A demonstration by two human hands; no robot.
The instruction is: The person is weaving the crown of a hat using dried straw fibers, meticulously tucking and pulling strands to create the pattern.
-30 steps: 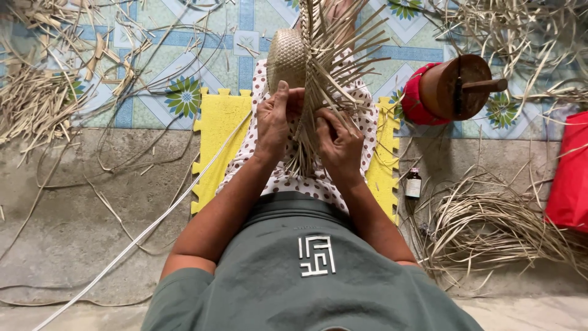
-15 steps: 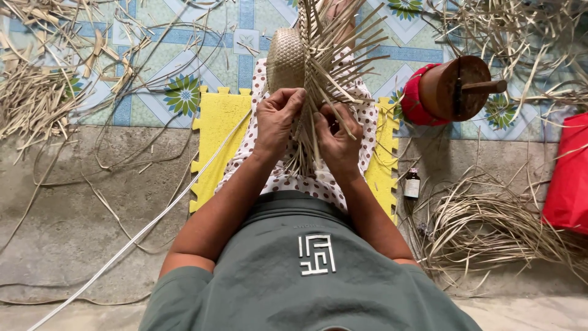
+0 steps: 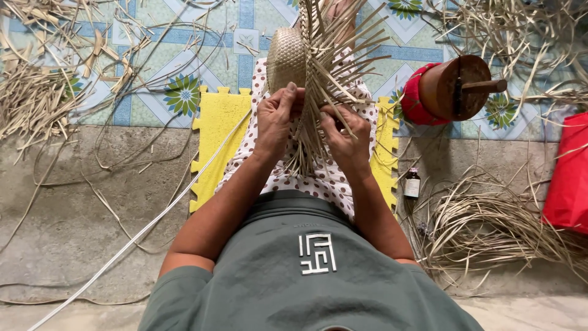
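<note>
Grey-green short-sleeved shirt, white square emblem; polka-dot garment below.

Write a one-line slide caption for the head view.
Left hand and right hand work loose straw strips of a half-woven basket over a yellow foam mat.

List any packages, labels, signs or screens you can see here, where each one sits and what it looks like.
Small bottle: stands on the concrete floor right of the yellow foam mat; dark glass, dark cap, pale label.
Red bag: at the right edge, beside the loose straw bundle; flat, plain red, partly cut off.
Shirt emblem: on the grey-green shirt at bottom centre; square white design.
No signs or screens.
</note>
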